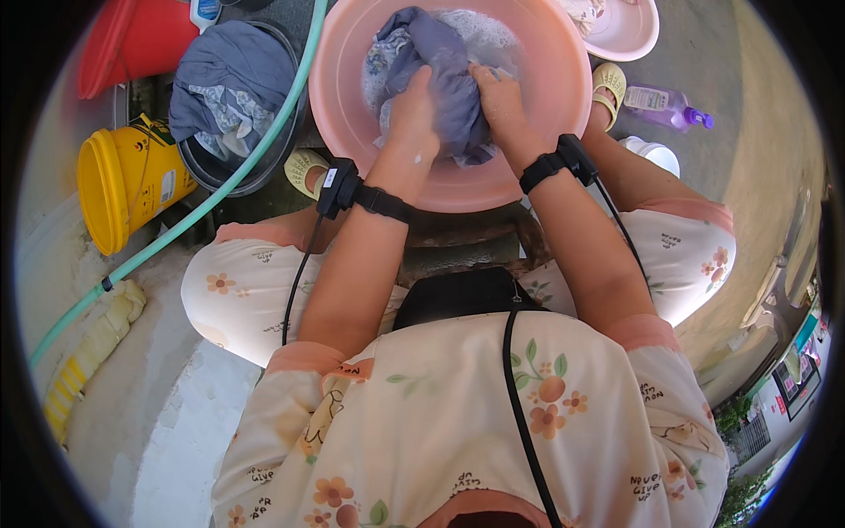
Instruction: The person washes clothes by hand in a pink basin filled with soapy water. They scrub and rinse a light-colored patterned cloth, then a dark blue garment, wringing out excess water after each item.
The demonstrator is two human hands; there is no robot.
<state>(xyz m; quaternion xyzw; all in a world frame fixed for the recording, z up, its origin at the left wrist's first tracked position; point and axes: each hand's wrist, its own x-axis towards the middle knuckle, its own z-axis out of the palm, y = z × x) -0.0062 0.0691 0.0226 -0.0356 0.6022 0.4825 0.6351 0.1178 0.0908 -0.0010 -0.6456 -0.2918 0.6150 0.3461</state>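
A wet blue-grey cloth [445,72] lies bunched in a pink plastic basin [346,132] between my knees. My left hand [414,109] grips its left side, thumb uppermost, the other fingers hidden in the folds. On the opposite side my right hand [500,99] holds the same cloth, with fingers bent over its edge. White suds [492,33] float in the water behind the cloth. A pale floral-patterned part [383,59] shows at its left. Both wrists wear black straps with cabled boxes.
At left, a black basin [241,178] holds more blue-grey and floral cloth [224,86]. A green hose [264,148] crosses it. Nearby are a yellow bucket [135,185] and a red bucket [148,46]. A purple-capped bottle [660,107], white container [653,155] and pink tub [627,33] stand or lie at right.
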